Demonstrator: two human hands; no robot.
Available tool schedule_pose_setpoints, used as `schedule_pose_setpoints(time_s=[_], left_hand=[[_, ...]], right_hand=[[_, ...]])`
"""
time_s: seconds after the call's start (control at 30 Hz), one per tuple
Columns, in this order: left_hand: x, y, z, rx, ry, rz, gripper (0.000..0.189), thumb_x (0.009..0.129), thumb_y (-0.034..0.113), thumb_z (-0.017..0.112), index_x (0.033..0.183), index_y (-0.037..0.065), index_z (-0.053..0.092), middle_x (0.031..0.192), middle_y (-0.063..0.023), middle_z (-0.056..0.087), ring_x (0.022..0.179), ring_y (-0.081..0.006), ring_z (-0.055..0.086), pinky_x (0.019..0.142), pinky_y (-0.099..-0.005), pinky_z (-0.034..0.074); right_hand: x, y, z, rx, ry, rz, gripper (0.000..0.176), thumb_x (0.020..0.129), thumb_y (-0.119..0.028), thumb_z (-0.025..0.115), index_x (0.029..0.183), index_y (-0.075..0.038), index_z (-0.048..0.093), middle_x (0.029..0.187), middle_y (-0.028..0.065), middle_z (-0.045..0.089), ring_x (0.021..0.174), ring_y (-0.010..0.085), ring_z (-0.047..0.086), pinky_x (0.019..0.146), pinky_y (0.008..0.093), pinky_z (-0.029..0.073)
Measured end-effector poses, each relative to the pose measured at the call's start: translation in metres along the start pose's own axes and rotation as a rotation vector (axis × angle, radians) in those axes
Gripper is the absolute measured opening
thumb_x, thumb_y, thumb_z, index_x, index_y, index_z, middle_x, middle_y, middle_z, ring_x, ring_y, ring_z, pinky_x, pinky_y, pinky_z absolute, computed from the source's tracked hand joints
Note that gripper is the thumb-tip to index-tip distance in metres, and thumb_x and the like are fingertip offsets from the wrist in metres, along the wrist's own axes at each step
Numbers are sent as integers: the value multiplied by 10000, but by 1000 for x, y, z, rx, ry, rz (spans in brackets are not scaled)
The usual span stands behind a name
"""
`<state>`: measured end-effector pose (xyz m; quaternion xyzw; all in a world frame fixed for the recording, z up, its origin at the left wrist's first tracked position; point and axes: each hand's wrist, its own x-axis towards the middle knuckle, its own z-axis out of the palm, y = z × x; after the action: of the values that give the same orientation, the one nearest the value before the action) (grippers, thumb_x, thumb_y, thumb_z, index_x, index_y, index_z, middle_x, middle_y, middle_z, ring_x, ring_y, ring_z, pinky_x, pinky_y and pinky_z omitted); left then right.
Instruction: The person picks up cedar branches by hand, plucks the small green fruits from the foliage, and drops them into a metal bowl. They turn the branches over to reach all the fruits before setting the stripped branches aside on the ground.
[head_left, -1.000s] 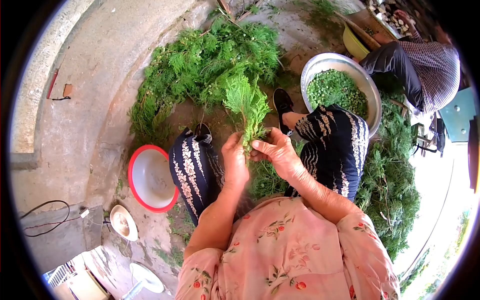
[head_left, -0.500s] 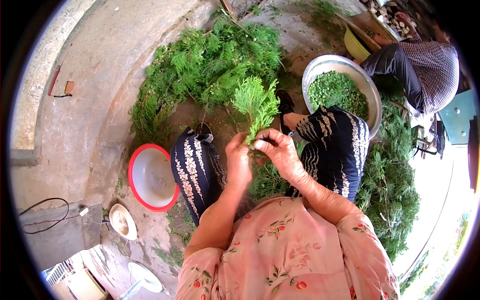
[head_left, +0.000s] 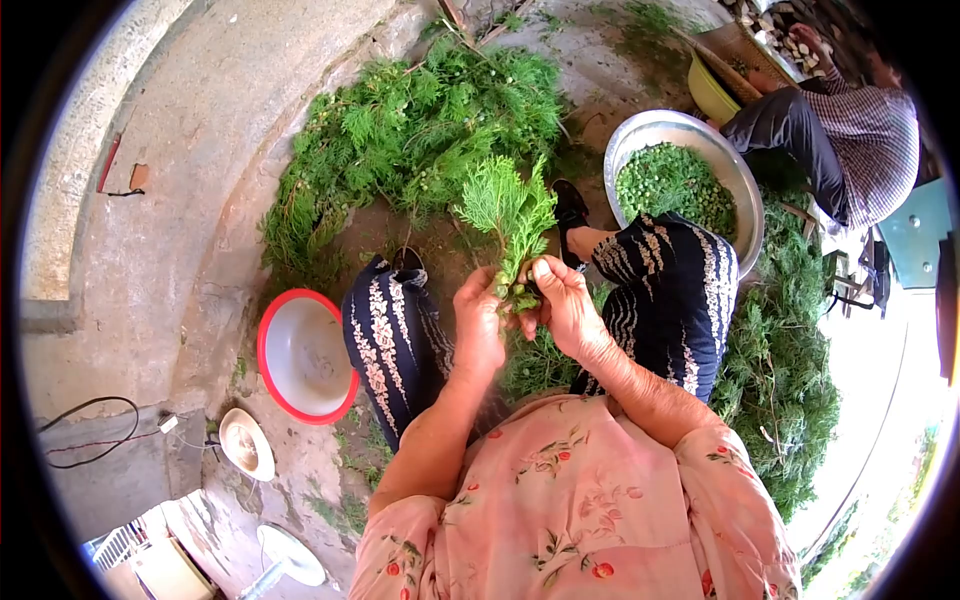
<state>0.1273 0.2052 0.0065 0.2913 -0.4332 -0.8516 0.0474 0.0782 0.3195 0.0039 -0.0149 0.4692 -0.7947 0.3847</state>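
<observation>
A bright green conifer sprig (head_left: 507, 215) stands upright between my two hands, its leafy fan pointing away from me. My left hand (head_left: 480, 318) is closed round the sprig's lower stem. My right hand (head_left: 570, 310) is closed at the base from the other side, thumb and fingers on small greenish cones (head_left: 522, 292) there. What lies under the fingertips is partly hidden. Beyond the sprig lies a heap of cut conifer branches (head_left: 420, 130). To the right of my knee sits a wide metal basin (head_left: 748, 195) holding many small green cones (head_left: 675, 185).
A white basin with a red rim (head_left: 268, 345) stands left of my leg. More branches (head_left: 780, 400) are piled at the right. Another person (head_left: 850, 150) sits at the upper right near a yellow-green bowl (head_left: 708, 95). Pale pedestal objects (head_left: 246, 445) stand at the lower left.
My right hand has shifted slightly right, away from the left, and its thumb has turned upward. The small cones at the sprig's base now show, and the sprig leans slightly left.
</observation>
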Motion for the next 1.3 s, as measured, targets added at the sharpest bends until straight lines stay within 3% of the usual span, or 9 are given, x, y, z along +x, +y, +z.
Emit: schedule_pose_setpoints(time_s=[0.2, 0.3, 0.47, 0.57, 0.67, 0.8, 0.93, 1.17, 1.3], left_hand=[[5, -3, -7, -180, -86, 14, 126, 883, 112, 453, 892, 2, 514, 592, -44, 475, 408, -159, 472, 343, -263, 373], [7, -3, -9, -189, -50, 41, 110, 879, 96, 450, 895, 13, 521, 596, -26, 461, 434, -141, 480, 363, -262, 386], [5, -3, -4, -79, -30, 67, 102, 875, 107, 486, 906, 23, 536, 672, -47, 548, 438, -106, 456, 402, -243, 417], [8, -5, -9, -88, -11, 42, 105, 874, 110, 503, 909, 17, 539, 666, -37, 550, 443, -93, 459, 396, -230, 395], [10, -7, -13, -133, -80, 11, 99, 874, 88, 494, 920, 28, 558, 641, 3, 533, 443, -44, 415, 403, -195, 344], [10, -10, -10, -46, -58, 91, 111, 884, 109, 512, 930, 15, 545, 664, 6, 524, 481, -50, 433, 427, -187, 351], [12, -13, -13, 83, 29, 220, 95, 893, 106, 509, 933, 27, 542, 709, 18, 524, 540, -51, 446, 449, -189, 356], [9, -15, -8, 526, 163, 556, 77, 887, 71, 514, 944, 20, 522, 775, 12, 544, 634, -45, 459, 500, -185, 381], [6, -16, -4, 467, 164, 540, 77, 889, 52, 505, 954, 11, 508, 771, -2, 551, 634, -55, 473, 519, -194, 411]], right_hand=[[2, -1, 4, 151, -1, 4, 183, 926, -195, 445, 949, -18, 485, 775, 103, 588, 526, 165, 547, 527, 268, 463], [3, 1, 6, 63, 36, -23, 172, 914, -201, 477, 962, -35, 483, 778, 65, 570, 575, 137, 556, 529, 262, 473], [5, 4, 10, -97, 77, -153, 236, 788, -56, 657, 954, -15, 495, 766, 36, 558, 604, 71, 535, 489, 204, 456], [14, 12, 0, -267, 53, -239, 166, 830, -101, 619, 925, -13, 515, 743, 35, 570, 563, 82, 534, 462, 217, 446], [8, -4, 1, 45, -5, -28, 143, 871, -151, 566, 906, -17, 533, 724, 44, 585, 535, 101, 538, 464, 222, 440], [4, -8, -6, 157, -6, 11, 171, 894, -181, 525, 934, -15, 532, 720, 77, 596, 552, 138, 564, 493, 242, 444], [5, -10, -15, 277, -23, 54, 162, 872, -182, 567, 945, -40, 536, 750, 48, 575, 597, 150, 581, 532, 261, 454], [0, 2, 6, 66, 56, -101, 216, 806, -135, 651, 931, -35, 506, 775, 19, 558, 587, 96, 537, 489, 212, 435], [2, 10, 13, -82, 112, -164, 223, 794, -105, 661, 905, -33, 482, 769, 23, 556, 574, 77, 509, 486, 197, 423]])
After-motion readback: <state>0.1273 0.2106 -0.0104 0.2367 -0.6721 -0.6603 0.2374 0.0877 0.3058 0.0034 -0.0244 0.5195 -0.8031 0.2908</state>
